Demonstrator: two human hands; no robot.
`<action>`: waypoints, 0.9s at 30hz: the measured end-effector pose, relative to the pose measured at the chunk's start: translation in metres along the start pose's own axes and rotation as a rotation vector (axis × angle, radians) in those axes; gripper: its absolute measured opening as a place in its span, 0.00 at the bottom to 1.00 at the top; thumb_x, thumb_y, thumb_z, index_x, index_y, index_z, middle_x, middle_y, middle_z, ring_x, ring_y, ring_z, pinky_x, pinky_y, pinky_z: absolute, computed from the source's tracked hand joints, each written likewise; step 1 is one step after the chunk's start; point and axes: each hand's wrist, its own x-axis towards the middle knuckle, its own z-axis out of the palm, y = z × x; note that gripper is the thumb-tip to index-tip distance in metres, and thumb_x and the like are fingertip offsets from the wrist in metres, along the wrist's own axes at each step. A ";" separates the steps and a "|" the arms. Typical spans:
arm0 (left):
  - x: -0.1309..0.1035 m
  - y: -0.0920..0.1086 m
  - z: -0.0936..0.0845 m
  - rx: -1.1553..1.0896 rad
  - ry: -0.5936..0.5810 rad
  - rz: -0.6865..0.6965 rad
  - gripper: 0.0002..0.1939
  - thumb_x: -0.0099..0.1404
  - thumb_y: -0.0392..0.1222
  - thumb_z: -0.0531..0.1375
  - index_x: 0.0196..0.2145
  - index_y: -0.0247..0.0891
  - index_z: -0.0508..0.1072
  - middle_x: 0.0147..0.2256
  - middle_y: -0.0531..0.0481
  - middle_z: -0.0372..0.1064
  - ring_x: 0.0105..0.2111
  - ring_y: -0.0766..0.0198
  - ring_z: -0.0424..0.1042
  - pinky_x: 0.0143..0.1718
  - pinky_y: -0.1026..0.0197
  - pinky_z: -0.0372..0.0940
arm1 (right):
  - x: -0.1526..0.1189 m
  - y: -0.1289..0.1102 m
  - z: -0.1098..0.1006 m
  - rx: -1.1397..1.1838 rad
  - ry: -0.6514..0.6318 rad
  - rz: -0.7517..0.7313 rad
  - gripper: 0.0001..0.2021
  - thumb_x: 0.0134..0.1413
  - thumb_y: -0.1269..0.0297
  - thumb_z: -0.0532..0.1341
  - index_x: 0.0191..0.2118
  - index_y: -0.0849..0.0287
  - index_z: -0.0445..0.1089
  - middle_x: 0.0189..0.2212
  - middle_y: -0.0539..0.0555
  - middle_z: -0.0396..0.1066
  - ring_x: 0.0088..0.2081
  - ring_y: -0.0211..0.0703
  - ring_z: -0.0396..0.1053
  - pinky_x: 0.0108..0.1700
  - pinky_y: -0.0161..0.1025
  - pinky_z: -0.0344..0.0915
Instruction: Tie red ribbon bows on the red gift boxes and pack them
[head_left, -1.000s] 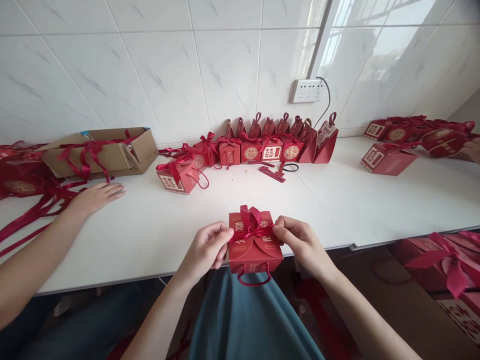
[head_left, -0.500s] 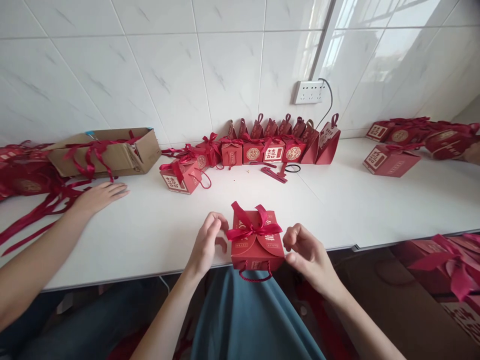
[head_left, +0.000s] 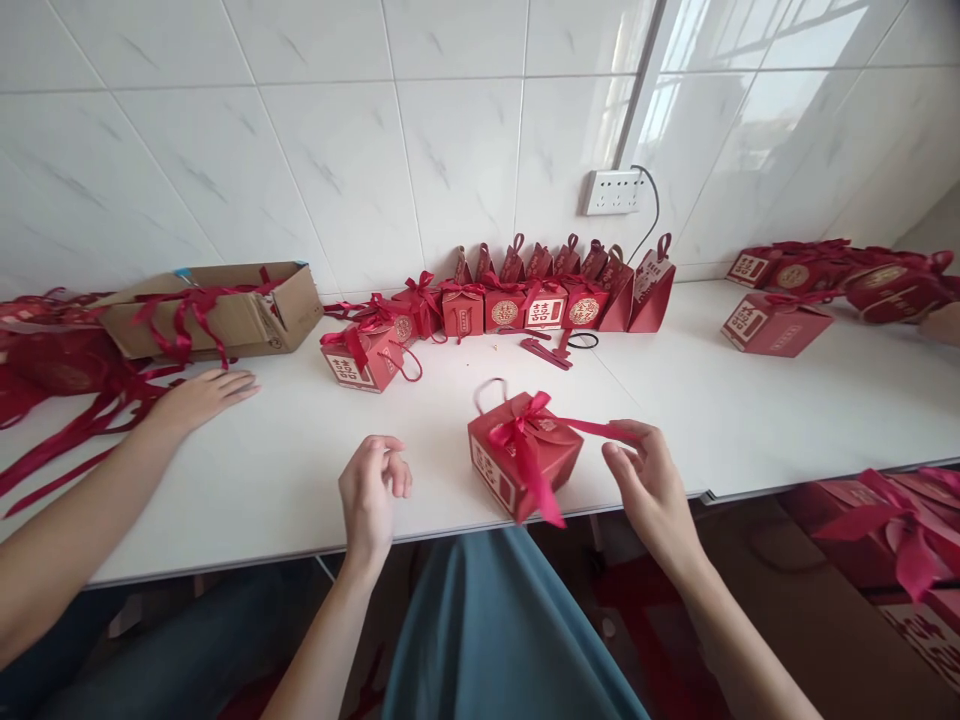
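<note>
A red gift box (head_left: 517, 450) tied with a ribbon bow stands near the table's front edge, turned cornerwise, its cord handle up at the back. My right hand (head_left: 649, 485) pinches one tail of the red ribbon (head_left: 581, 427) and draws it taut to the right of the box. The other ribbon tail hangs over the box's front corner. Left of the box and apart from it, my left hand (head_left: 375, 500) hovers with loosely bent fingers and nothing in them.
Red gift boxes (head_left: 544, 305) line the wall, with another box (head_left: 360, 357) before them. A cardboard carton (head_left: 217, 325) with ribbons stands left, beside another person's hand (head_left: 202, 400). More boxes (head_left: 780, 325) sit at right. Below the table edge, a carton (head_left: 795, 610) holds boxes.
The gift box has turned and moved slightly back and right. My left hand has drawn away leftward. My right hand has moved right and taken hold of a ribbon tail.
</note>
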 end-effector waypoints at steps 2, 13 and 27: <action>-0.004 0.005 0.006 0.122 -0.109 0.004 0.15 0.63 0.50 0.50 0.28 0.37 0.66 0.15 0.58 0.57 0.18 0.67 0.61 0.24 0.63 0.58 | -0.003 -0.001 0.002 0.030 -0.132 -0.065 0.20 0.56 0.50 0.56 0.50 0.53 0.57 0.51 0.60 0.61 0.51 0.52 0.63 0.51 0.55 0.63; -0.010 0.002 0.033 0.141 -0.260 -0.099 0.26 0.60 0.57 0.54 0.52 0.40 0.59 0.55 0.41 0.60 0.55 0.53 0.62 0.53 0.52 0.60 | -0.014 -0.011 -0.006 0.188 -0.487 -0.166 0.30 0.57 0.46 0.53 0.61 0.50 0.45 0.41 0.58 0.69 0.42 0.49 0.69 0.45 0.51 0.66; -0.031 0.046 0.013 0.759 -0.287 0.225 0.12 0.58 0.51 0.58 0.33 0.41 0.66 0.32 0.51 0.67 0.32 0.61 0.67 0.36 0.59 0.63 | -0.012 -0.008 0.025 0.065 -0.704 -0.288 0.63 0.32 0.43 0.69 0.65 0.47 0.24 0.65 0.66 0.35 0.65 0.63 0.41 0.59 0.61 0.53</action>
